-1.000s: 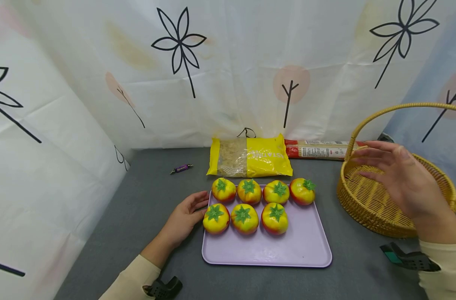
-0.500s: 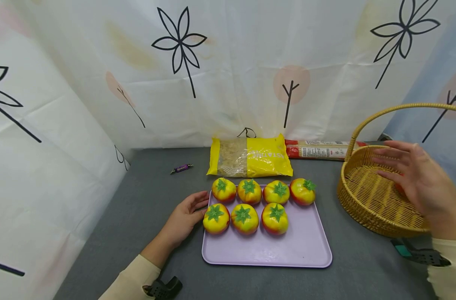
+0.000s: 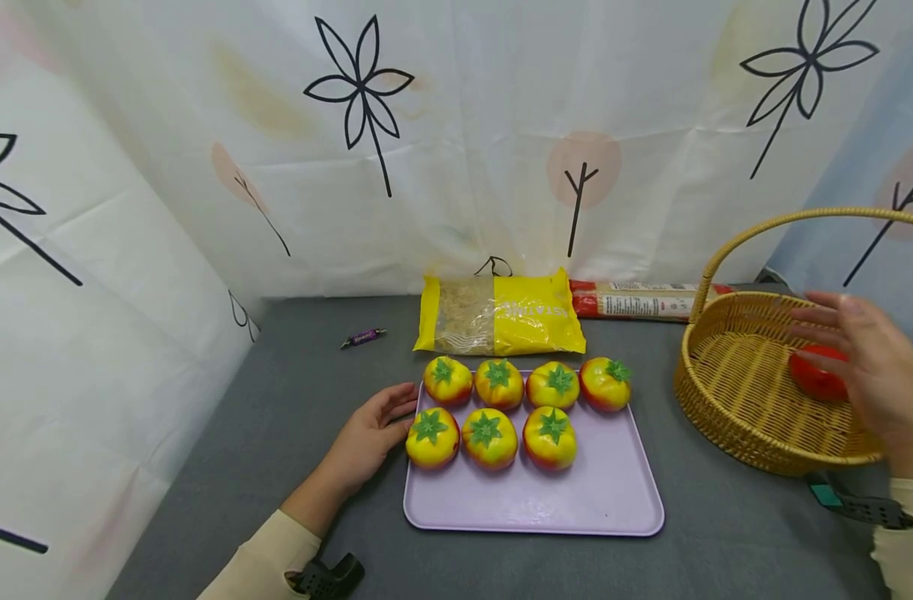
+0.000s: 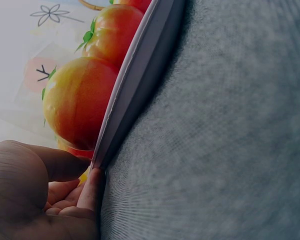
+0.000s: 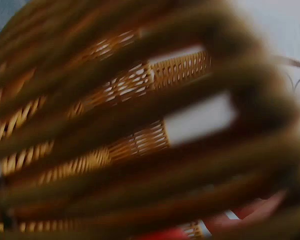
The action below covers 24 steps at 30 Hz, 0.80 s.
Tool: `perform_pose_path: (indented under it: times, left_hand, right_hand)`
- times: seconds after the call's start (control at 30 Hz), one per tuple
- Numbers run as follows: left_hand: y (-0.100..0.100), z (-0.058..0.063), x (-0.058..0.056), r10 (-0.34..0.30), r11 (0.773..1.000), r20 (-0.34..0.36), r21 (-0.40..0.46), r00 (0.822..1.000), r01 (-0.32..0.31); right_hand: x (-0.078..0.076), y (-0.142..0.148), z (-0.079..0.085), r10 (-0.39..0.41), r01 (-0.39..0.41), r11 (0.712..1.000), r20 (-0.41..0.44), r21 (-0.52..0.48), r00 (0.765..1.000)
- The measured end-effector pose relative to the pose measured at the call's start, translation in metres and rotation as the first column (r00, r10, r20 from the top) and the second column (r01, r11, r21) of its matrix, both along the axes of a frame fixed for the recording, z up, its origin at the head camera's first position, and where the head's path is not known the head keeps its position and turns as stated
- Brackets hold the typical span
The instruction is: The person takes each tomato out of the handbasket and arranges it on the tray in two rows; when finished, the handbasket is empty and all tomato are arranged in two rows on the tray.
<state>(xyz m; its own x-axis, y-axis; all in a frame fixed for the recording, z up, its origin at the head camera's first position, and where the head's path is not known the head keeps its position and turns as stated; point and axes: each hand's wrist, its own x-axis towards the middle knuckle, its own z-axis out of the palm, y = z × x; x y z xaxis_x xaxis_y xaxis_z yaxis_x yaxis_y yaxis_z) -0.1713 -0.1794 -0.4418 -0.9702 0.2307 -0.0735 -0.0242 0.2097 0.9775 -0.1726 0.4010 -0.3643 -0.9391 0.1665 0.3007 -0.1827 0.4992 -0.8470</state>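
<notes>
My left hand [image 3: 372, 433] is at the left rim of a lilac tray [image 3: 534, 508]. In the left wrist view its thumb and a finger [image 4: 90, 192] pinch the tray's edge. Two rows of yellow-and-red tomatoes [image 3: 549, 437] with green star-shaped tops, artificial-looking, stand on the tray. Over the right side of a wicker basket [image 3: 726, 425] hovers my right hand [image 3: 876, 367], its fingers extended and holding nothing visible. A red round fruit [image 3: 816, 373] lies inside the basket, partly covered by that hand. Blurred basket weave [image 5: 115, 100] fills most of the right wrist view.
A yellow pasta bag [image 3: 504, 315] lies behind the tray, with a red-and-clear packet [image 3: 632, 300] to its right. A small purple wrapped candy [image 3: 363, 337] is at the back left. The basket's handle [image 3: 801, 218] arches high. Patterned white cloth hangs behind.
My right hand has shifted right across the basket, uncovering the red fruit on its bottom. The left hand, tray and tomatoes have stayed in place.
</notes>
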Motion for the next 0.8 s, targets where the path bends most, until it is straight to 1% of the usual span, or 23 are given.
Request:
perform_pose_path:
  times: [0.17,0.33,0.47,0.53,0.63,0.7,0.77,0.8]
  left_hand:
    - [0.0006,0.0002,0.0010,0.004,1.000,0.002,0.004,1.000,-0.004]
    - [0.0005,0.0003,0.0010,0.001,1.000,0.005,0.005,1.000,-0.001]
    - [0.0003,0.0002,0.0003,0.000,1.000,0.006,0.007,1.000,0.000]
    - [0.0002,0.0002,0.0000,0.002,1.000,0.007,0.008,1.000,-0.002]
    - [0.0002,0.0002,-0.0003,0.002,1.000,0.011,0.006,1.000,-0.002]
    - [0.0001,0.0001,-0.0004,0.001,1.000,0.014,0.003,1.000,-0.001]
    - [0.0001,0.0002,-0.0004,0.003,1.000,0.017,0.003,1.000,-0.003]
    - [-0.0001,0.0001,-0.0005,0.004,1.000,0.020,0.004,1.000,-0.004]
  right_hand:
    - [-0.0008,0.0017,-0.0062,-0.088,0.088,0.996,0.032,-0.002,0.996]
    - [-0.0004,0.0016,-0.0105,-0.180,0.181,0.984,0.065,-0.006,0.982]
    - [-0.0014,0.0012,-0.0113,-0.223,0.225,0.973,0.057,-0.042,0.973]
    - [-0.0023,0.0011,-0.0109,-0.240,0.242,0.969,0.055,-0.043,0.969]
    - [-0.0033,0.0008,-0.0086,-0.285,0.287,0.958,0.097,-0.009,0.954]
    - [-0.0042,0.0004,-0.0061,-0.315,0.315,0.949,0.149,0.022,0.937]
    - [-0.0047,0.0005,-0.0037,-0.326,0.319,0.945,0.200,0.067,0.924]
    - [-0.0054,0.0007,-0.0030,-0.317,0.305,0.948,0.219,0.088,0.923]
